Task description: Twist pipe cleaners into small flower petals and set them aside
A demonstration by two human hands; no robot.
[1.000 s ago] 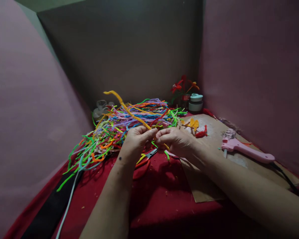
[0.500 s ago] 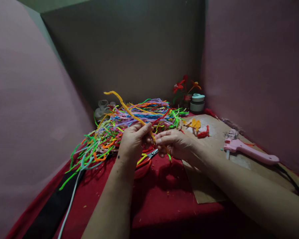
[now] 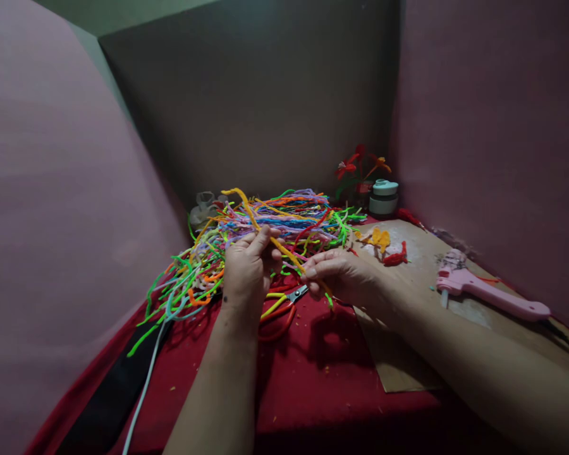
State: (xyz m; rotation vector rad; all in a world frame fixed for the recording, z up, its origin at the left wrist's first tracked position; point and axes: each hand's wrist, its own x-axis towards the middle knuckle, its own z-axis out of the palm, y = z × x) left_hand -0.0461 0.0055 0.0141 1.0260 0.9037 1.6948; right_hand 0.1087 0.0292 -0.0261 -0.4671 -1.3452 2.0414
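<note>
In the head view, the person's left hand [image 3: 246, 262] has thumb and forefinger clamped on a long yellow-orange fuzzy stem [image 3: 290, 255]; the right hand [image 3: 339, 272] pinches it lower down. The stem slants above the middle of a tabletop [image 3: 208, 392] draped in dark-red cloth, its upper end towards the far edge. A light, even pull between the pinches should hold it straight without kinking the core (likely wire). Metal-bladed cutters with red and yellow handles [image 3: 291, 297] lie just on the near-edge side of the hands, where a dropping wrist could catch them. A tangled multicoloured heap of fuzzy stems [image 3: 289, 221] crowds the far edge; a pink plastic glue gun [image 3: 493, 296] rests on brown cardboard [image 3: 403, 360] along the right edge.
</note>
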